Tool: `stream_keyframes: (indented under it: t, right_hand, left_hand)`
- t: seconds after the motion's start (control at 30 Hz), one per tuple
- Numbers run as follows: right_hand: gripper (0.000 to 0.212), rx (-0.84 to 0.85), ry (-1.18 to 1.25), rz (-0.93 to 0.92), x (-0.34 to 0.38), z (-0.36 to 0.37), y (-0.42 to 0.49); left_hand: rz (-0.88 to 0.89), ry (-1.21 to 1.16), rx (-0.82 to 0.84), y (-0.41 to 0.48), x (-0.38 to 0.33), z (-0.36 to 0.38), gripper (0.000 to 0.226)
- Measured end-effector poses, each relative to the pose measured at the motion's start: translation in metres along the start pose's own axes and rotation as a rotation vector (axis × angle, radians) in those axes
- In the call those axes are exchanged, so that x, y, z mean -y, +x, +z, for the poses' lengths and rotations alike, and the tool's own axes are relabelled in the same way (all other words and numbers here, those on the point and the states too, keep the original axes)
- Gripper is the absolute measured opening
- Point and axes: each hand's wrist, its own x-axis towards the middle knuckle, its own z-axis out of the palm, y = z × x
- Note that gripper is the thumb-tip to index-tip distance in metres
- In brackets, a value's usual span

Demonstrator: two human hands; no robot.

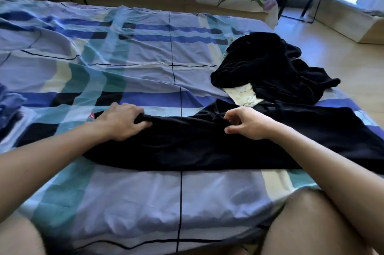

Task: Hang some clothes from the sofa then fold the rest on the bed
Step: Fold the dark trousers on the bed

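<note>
A plaid-sheeted bed (128,55) fills the view, with open sheet to the left and ahead. A black garment (207,146) lies flat across its near part (its right end reaches the bed's edge), and a dark clothes pile (270,67) sits just beyond. The left hand (120,121) grips the garment's top edge. The right hand (247,122) curls over it, and I cannot tell whether it holds cloth.

Black garment (207,146) spread flat across bed (145,57); black heap (270,67) beyond, right

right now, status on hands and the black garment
Left hand grips black garment edge. Right hand over it, grip unclear. Dark clothes pile beyond, not blocking.
</note>
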Motion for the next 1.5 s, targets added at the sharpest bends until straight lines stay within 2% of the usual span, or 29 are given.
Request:
stream_keyframes:
  t: [0.1, 0.17, 0.23, 0.4, 0.53, 0.67, 0.8, 0.97, 1.07, 1.13, 1.2, 1.23, 1.27, 1.33, 1.43, 1.47, 1.5]
  right_hand:
    - [0.009, 0.022, 0.240, 0.059, -0.002, -0.006, 0.020]
    - [0.009, -0.002, 0.409, 0.120, -0.001, -0.007, 0.031]
    - [0.014, -0.059, 0.456, 0.157, 0.000, -0.004, 0.046]
    - [0.032, -0.269, 0.299, 0.189, -0.001, 0.007, 0.085]
    - [0.036, -0.423, 0.187, 0.239, 0.003, 0.014, 0.101]
    - [0.039, -0.414, 0.234, 0.154, 0.005, 0.008, 0.099]
    - [0.033, -0.278, 0.418, 0.047, 0.013, -0.003, 0.071]
    - [0.012, -0.009, 0.377, -0.069, 0.026, -0.025, 0.026]
    - [0.013, 0.102, 0.433, -0.081, 0.027, -0.032, 0.009]
    - [0.014, 0.254, 0.491, -0.012, 0.024, -0.031, 0.001]
    - [0.008, 0.403, 0.371, 0.037, 0.019, -0.025, -0.004]
    - [0.019, 0.419, 0.267, 0.023, 0.014, -0.020, -0.003]
    - [0.029, 0.388, 0.204, -0.001, 0.007, -0.013, 0.000]
    - [0.030, 0.157, 0.262, -0.024, 0.003, -0.006, 0.007]
    - [0.013, -0.407, 0.326, -0.035, 0.003, -0.014, 0.020]
    - [0.013, -0.503, 0.285, -0.015, 0.002, -0.017, 0.027]
    - [0.014, -0.550, 0.255, 0.009, -0.003, -0.018, 0.037]
  left_hand:
    - [-0.043, 0.005, 0.025, 0.000, 0.021, 0.002, 0.044]
    - [-0.071, -0.062, 0.048, 0.000, 0.034, 0.004, 0.048]
    - [-0.091, -0.137, 0.068, 0.000, 0.044, 0.002, 0.046]
    - [-0.191, -0.320, 0.082, -0.005, 0.065, -0.008, 0.039]
    - [-0.259, -0.617, 0.168, -0.011, 0.074, -0.013, 0.035]
    - [-0.244, -0.743, 0.118, -0.011, 0.086, -0.019, 0.055]
    - [-0.138, -0.649, -0.007, -0.006, 0.091, -0.019, 0.025]
    - [0.142, -0.585, -0.148, -0.010, 0.084, -0.035, 0.033]
    - [0.198, -0.581, -0.083, -0.024, 0.082, -0.046, 0.037]
    - [0.186, -0.552, 0.033, -0.034, 0.083, -0.050, 0.031]
    - [0.172, -0.497, 0.173, -0.043, 0.084, -0.049, 0.023]
    - [0.164, -0.473, 0.220, -0.046, 0.084, -0.049, 0.022]
    - [0.164, -0.467, 0.229, -0.049, 0.084, -0.049, 0.030]
    - [0.114, -0.582, 0.143, -0.047, 0.089, -0.049, 0.055]
    - [-0.014, -0.930, 0.045, -0.040, 0.090, -0.044, 0.032]
    - [-0.062, -0.998, 0.036, -0.037, 0.091, -0.041, 0.041]
    - [-0.100, -1.040, 0.031, -0.035, 0.091, -0.037, 0.063]
